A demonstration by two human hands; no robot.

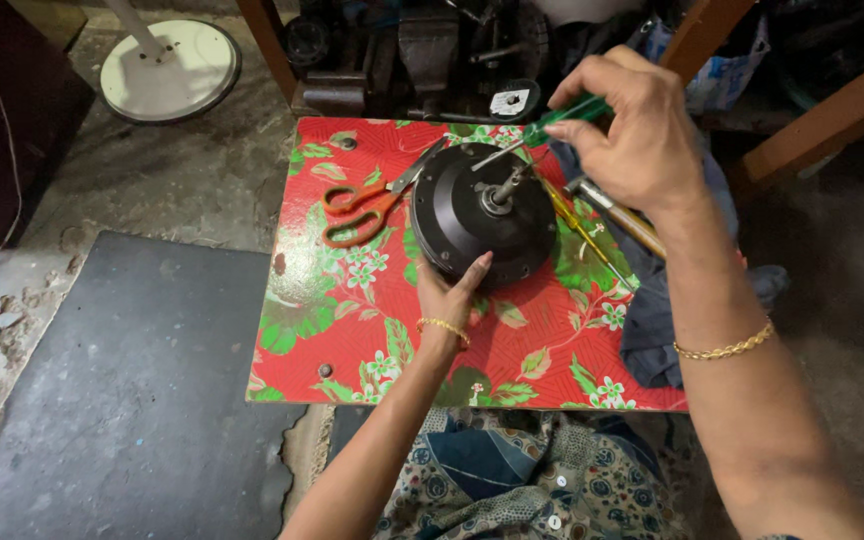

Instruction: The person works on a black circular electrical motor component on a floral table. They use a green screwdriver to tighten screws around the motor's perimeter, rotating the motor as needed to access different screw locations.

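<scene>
Right hand (632, 130) grips screwdriver (542, 128); left hand (449, 292) steadies motor (480, 212).

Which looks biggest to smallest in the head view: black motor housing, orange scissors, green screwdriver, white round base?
1. Black motor housing, steadied by the left hand.
2. White round base looks nearly as big, but it sits farther away, so this is unsure.
3. Orange scissors.
4. Green screwdriver, partly hidden in the right hand.
</scene>
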